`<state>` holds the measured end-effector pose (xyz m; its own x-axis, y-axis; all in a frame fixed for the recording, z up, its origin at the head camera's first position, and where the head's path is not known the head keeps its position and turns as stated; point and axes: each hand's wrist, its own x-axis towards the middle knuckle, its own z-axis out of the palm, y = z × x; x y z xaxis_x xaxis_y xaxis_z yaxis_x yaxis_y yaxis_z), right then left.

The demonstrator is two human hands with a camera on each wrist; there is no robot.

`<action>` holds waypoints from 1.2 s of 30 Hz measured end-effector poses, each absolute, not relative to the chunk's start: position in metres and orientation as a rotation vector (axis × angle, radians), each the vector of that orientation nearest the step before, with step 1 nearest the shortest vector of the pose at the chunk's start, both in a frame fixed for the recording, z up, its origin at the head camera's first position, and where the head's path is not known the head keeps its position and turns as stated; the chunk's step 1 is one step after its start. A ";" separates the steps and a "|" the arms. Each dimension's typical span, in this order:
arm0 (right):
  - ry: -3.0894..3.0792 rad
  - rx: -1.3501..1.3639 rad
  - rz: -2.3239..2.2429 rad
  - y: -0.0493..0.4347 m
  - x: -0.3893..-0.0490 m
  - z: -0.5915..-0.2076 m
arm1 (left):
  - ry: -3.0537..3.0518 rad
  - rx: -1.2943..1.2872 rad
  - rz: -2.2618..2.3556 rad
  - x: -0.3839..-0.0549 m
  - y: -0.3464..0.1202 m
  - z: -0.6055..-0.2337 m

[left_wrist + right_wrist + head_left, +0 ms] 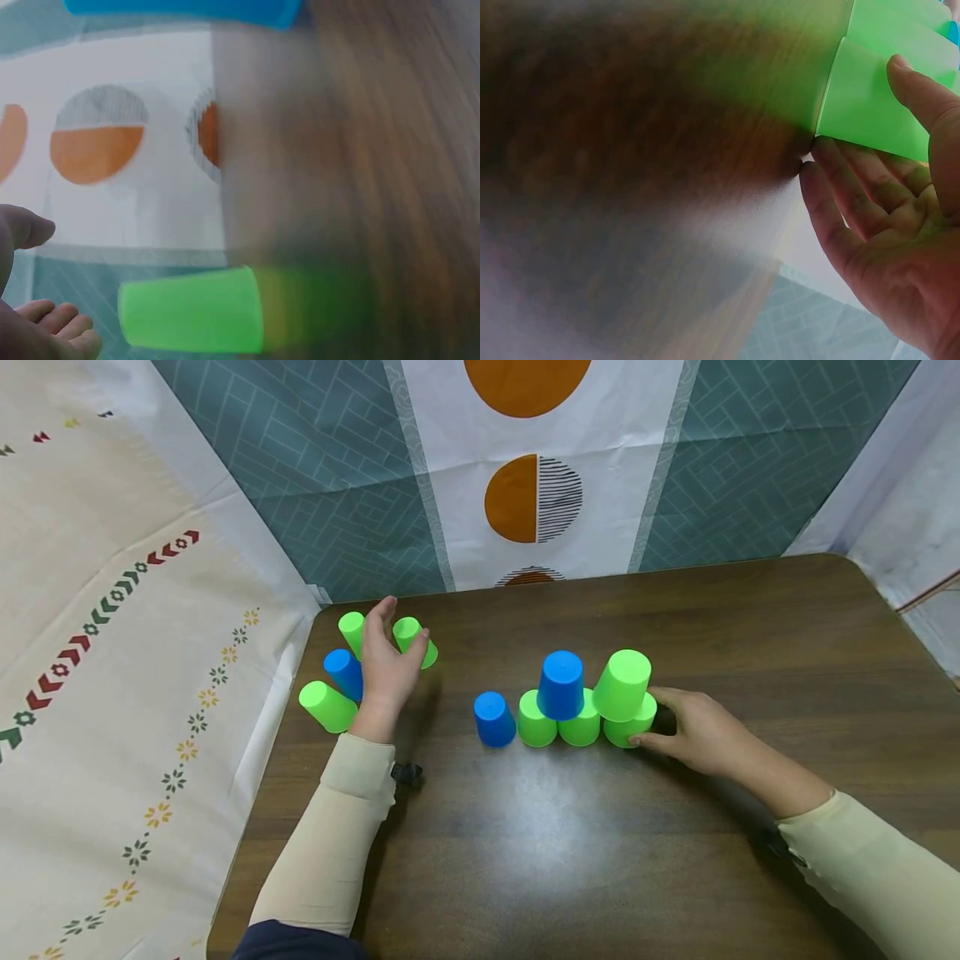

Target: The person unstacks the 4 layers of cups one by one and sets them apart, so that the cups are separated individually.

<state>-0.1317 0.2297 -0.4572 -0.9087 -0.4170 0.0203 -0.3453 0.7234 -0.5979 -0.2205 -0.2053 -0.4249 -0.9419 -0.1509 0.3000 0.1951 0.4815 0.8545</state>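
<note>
Upside-down cups form a stack on the brown table [525,860]. Three green cups are the bottom row: a left one [537,722], a middle one [580,725] and a right one [624,734]. Above them sit a blue cup [561,687] and a green cup [622,685]. My right hand [697,731] holds the right bottom green cup from the side, thumb in front, fingers along its far side. My left hand [390,672], thumb and fingers spread and nothing held, is just left of a loose green cup [414,639].
Another blue cup [495,720] stands left of the stack. Toward the table's left edge are a green cup [351,631], a blue cup [345,672] and a nearer green cup [327,706]. Patterned cloth [337,460] hangs behind the table.
</note>
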 end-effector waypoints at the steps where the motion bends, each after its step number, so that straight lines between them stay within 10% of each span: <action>1: 2.807 -0.624 -0.938 0.230 -0.132 -0.457 | -2.385 -0.060 -1.460 -0.218 -0.203 -0.422; 36: 2.807 -0.625 -0.942 0.228 -0.131 -0.455 | -2.535 -0.819 -1.668 -0.147 -0.108 -0.384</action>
<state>-0.1312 0.2275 -0.4550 -0.9083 -0.4178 0.0217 -0.3463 0.7217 -0.5994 -0.1474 -0.1080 -0.3844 -0.8642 0.4212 0.2754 0.4195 0.3008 0.8565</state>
